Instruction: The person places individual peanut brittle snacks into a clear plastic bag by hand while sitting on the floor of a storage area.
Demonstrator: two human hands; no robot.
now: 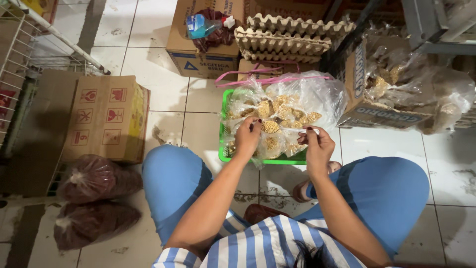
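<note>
Both hands, left (247, 135) and right (317, 144), pinching a small clear packet (277, 128) over the green basket's near rim (285, 161).

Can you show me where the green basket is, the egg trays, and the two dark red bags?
green basket (222, 130), head view, on its left rim.
egg trays (282, 40), head view, on the middle tray of the stack.
dark red bags (99, 179), head view, on the middle of the upper bag.
</note>
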